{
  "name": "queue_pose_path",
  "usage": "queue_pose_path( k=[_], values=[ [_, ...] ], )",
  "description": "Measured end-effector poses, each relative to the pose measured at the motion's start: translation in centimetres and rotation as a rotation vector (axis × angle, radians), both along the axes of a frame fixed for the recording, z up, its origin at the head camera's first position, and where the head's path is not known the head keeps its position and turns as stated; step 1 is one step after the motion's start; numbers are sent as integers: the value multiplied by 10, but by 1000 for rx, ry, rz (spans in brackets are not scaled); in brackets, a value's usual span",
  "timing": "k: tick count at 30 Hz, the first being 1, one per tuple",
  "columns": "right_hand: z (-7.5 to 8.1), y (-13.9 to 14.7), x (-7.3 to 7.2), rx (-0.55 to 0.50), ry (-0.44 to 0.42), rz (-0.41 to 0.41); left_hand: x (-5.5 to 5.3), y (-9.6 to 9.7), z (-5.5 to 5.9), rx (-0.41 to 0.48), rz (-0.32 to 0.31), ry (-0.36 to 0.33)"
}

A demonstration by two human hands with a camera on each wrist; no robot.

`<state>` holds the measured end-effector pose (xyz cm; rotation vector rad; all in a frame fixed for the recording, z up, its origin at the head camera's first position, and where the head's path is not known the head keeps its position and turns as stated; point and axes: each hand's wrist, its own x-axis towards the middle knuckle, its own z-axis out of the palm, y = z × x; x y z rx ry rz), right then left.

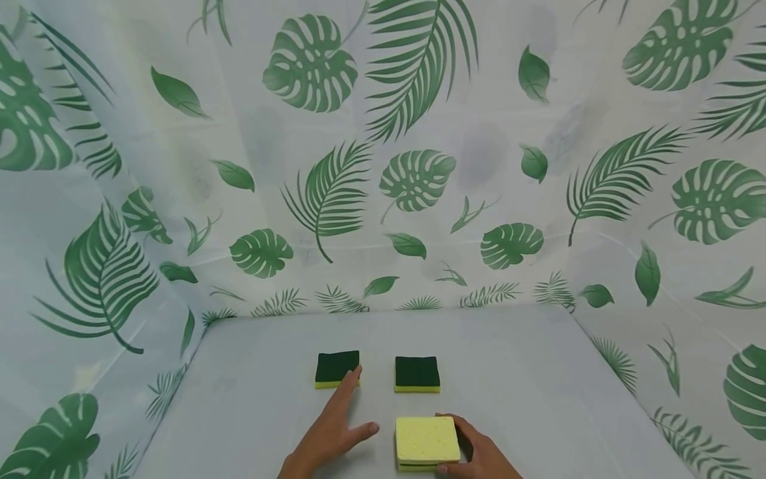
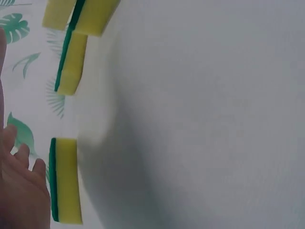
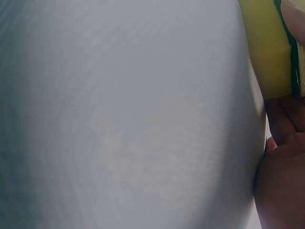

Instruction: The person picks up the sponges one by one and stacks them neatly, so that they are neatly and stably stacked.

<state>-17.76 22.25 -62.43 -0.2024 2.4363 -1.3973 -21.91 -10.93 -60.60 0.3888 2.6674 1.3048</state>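
Note:
Two sponges stacked green face to green face make a yellow block (image 1: 426, 439) near the front of the table. My right hand (image 1: 481, 456) grips it from the right, thumb (image 3: 294, 19) on the near side; its far fingers are mostly hidden. Further back lie two sponges, green side up: a left sponge (image 1: 336, 366) and a middle sponge (image 1: 417, 371). My left hand (image 1: 329, 429) is stretched forward with straight fingers, holding nothing. Its forefinger overlaps the left sponge's right edge in the head view; whether they touch I cannot tell. The left wrist view shows that sponge (image 2: 66, 181) beside the fingers.
The sponges lie on a pale white tabletop (image 1: 514, 372). White sheets with green leaf prints enclose it as a back wall (image 1: 359, 259), a left wall (image 1: 36, 279) and a right wall (image 1: 688, 279).

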Motion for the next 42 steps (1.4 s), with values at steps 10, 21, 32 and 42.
queue_pose_path(
  k=[10,21,32,42],
  values=[
    [1,1,-1,4,-1,2,-14,-21,2,-62,54,135],
    [0,0,-1,-12,22,16,-27,-41,5,-51,84,154],
    [-2,2,1,-33,48,34,-36,-59,-5,21,179,59],
    [-1,2,2,-41,68,56,-48,-72,-12,69,202,-1]
  ],
)
